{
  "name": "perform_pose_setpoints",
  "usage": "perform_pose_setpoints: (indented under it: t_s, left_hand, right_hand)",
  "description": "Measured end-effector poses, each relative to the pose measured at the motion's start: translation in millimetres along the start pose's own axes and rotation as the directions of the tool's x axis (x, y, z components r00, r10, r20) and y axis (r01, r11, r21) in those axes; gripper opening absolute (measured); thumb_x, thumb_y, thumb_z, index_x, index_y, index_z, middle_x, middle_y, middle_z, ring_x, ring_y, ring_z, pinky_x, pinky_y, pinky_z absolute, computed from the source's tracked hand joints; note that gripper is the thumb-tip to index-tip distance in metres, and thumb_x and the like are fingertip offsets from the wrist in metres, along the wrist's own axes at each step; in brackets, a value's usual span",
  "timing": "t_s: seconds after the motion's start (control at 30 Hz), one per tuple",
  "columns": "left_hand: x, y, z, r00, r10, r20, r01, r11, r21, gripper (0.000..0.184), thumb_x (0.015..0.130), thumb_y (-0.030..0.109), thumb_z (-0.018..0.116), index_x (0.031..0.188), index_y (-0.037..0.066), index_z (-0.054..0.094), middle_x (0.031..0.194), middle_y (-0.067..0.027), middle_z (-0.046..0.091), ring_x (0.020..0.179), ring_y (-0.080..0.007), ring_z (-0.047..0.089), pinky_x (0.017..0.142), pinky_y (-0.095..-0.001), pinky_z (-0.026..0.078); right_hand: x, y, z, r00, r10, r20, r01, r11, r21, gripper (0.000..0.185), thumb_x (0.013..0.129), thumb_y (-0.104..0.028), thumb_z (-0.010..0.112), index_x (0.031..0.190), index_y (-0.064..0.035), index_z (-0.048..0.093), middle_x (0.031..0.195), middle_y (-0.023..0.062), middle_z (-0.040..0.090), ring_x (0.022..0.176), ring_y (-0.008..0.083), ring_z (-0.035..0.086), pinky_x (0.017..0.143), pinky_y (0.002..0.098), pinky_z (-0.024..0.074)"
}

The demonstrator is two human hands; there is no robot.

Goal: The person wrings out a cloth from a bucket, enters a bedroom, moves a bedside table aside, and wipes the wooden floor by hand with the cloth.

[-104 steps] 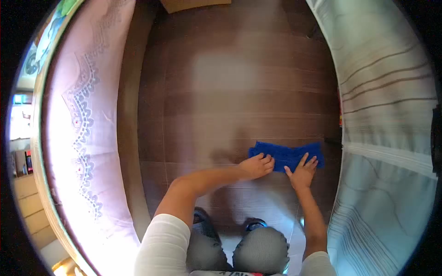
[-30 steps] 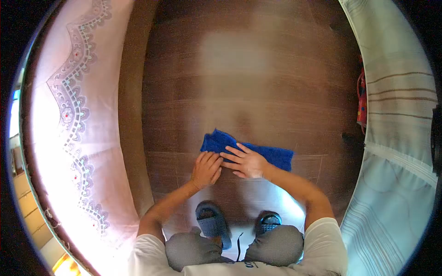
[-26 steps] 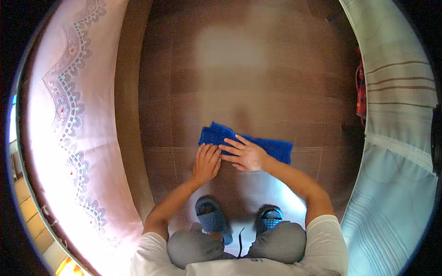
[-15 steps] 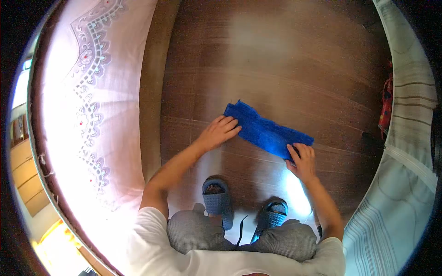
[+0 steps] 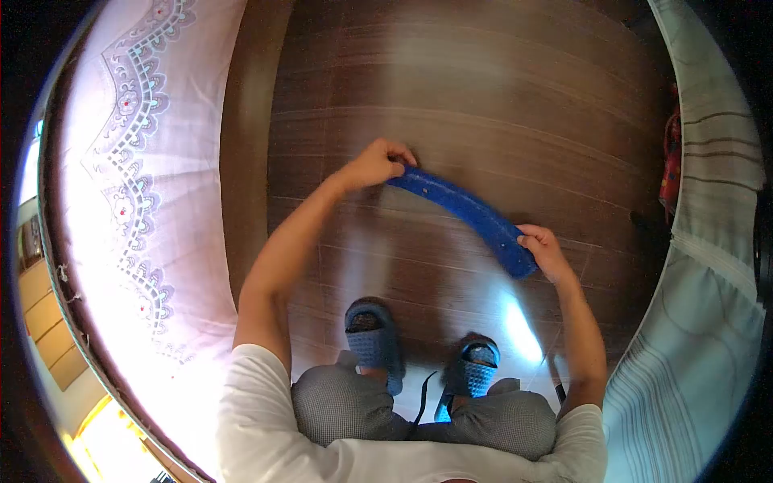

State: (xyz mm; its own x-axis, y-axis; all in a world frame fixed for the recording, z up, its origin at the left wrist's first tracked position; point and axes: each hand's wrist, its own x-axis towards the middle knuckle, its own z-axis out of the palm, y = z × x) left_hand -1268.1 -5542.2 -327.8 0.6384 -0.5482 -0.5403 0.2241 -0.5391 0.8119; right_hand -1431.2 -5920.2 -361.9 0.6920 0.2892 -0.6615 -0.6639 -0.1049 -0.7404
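Note:
A folded blue cloth (image 5: 463, 208) stretches in a narrow, curved strip between my two hands, above the brown wood-look floor (image 5: 451, 88). Small pale specks dot its surface. At the cloth's left end, my left hand (image 5: 380, 163) is closed on the edge, with the fingers curled over it. My right hand (image 5: 545, 248) pinches the upper edge near the right end, and a corner droops below that grip. Whether the cloth's underside touches the floor I cannot tell.
A bed with a pale embroidered sheet (image 5: 189, 161) runs along the left. On the right hangs a light striped fabric (image 5: 717, 185), with a red patterned item (image 5: 670, 165) at its foot. My feet, in dark slippers (image 5: 373, 338), stand below the cloth.
The cloth lay flatter and wider before; now it is lifted into a thinner, bowed strip. Both hands went from resting on its ends to gripping them, and moved slightly upward in view.

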Motion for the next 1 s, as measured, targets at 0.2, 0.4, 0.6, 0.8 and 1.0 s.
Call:
perform_pose_setpoints:
  t_s: [0.2, 0.4, 0.6, 0.8, 1.0]
  left_hand:
    - [13, 13, -19, 0.989, -0.108, 0.098, 0.117, 0.990, -0.084, 0.027, 0.074, 0.005, 0.056, 0.098, 0.002, 0.069, 0.086, -0.0025, 0.067, 0.076, -0.0117, 0.059, 0.071, -0.0267, 0.047]
    - [33, 62, -23, 0.995, 0.095, 0.037, -0.099, 0.988, 0.123, 0.028, 0.074, 0.004, 0.057, 0.099, 0.002, 0.068, 0.089, -0.0057, 0.069, 0.080, -0.0152, 0.061, 0.074, -0.0308, 0.049]
    - [76, 99, -1, 0.797, 0.593, -0.116, -0.394, 0.655, 0.644, 0.030, 0.070, -0.001, 0.059, 0.099, 0.005, 0.067, 0.094, -0.0098, 0.069, 0.092, -0.0293, 0.063, 0.081, -0.0394, 0.048]
    - [96, 55, 16, 0.772, 0.636, 0.000, -0.318, 0.385, 0.866, 0.035, 0.070, 0.000, 0.062, 0.101, 0.014, 0.068, 0.101, -0.0030, 0.065, 0.105, -0.0225, 0.057, 0.092, -0.0389, 0.040]
    - [78, 31, 9, 0.824, 0.539, 0.174, -0.351, 0.244, 0.904, 0.034, 0.079, 0.009, 0.057, 0.111, 0.013, 0.065, 0.114, -0.0027, 0.063, 0.115, -0.0234, 0.054, 0.101, -0.0422, 0.037]
  right_hand:
    - [-18, -1, 16, 0.994, 0.106, 0.015, -0.103, 0.908, 0.407, 0.035, 0.085, -0.019, 0.062, 0.113, 0.0025, 0.063, 0.099, 0.0082, 0.068, 0.086, 0.0156, 0.063, 0.081, 0.0285, 0.0494]
    - [-34, -13, 4, 0.983, -0.009, -0.183, 0.054, 0.969, 0.241, 0.031, 0.088, -0.017, 0.059, 0.113, 0.0016, 0.063, 0.102, 0.0069, 0.067, 0.090, 0.0138, 0.062, 0.082, 0.0270, 0.0485]
    - [-42, -52, -12, 0.762, -0.407, -0.504, 0.270, 0.907, -0.324, 0.026, 0.091, -0.010, 0.056, 0.114, 0.0022, 0.062, 0.108, 0.0099, 0.065, 0.097, 0.0180, 0.061, 0.088, 0.0302, 0.0462]
    - [-17, -24, 21, 0.660, -0.692, -0.291, 0.155, 0.505, -0.849, 0.031, 0.084, -0.007, 0.058, 0.115, -0.0024, 0.061, 0.106, 0.0156, 0.059, 0.097, 0.0333, 0.057, 0.084, 0.0401, 0.0465]
    - [-8, -16, 56, 0.732, -0.595, -0.331, 0.130, 0.600, -0.790, 0.061, 0.078, -0.007, 0.061, 0.136, -0.0077, 0.044, 0.098, 0.0179, 0.054, 0.092, 0.0370, 0.054, 0.079, 0.0454, 0.0453]
